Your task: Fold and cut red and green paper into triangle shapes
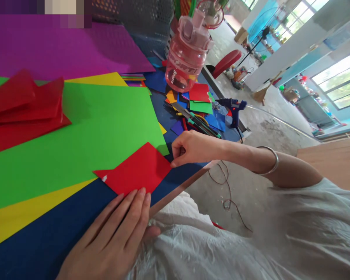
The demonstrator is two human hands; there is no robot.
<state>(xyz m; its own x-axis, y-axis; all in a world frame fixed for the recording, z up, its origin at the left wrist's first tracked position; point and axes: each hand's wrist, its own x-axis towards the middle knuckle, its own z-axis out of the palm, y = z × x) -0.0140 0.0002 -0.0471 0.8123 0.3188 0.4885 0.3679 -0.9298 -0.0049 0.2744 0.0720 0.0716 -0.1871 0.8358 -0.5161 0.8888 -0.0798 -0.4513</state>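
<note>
Folded red paper (142,171) lies across green sheet (105,120) and blue tabletop (61,229), long axis left-right. Right hand (189,149) nearest its right corner, fingers curled there, pinch unclear; left hand (116,225) flat, fingers extended, fingertips on near edge.

Bare left hand (113,233): lay palm down, fingers extended.
Bare right hand (191,147): fingers curled inward.
Bare right forearm (242,156): was outstretched.

Matt, smooth red paper (142,167) lies at 8 o'clock, with a glossy, translucent plastic bottle (185,58) at 12, a shiny metal bangle (277,159) at 3 and wrinkled cloth (236,252) at 5.
</note>
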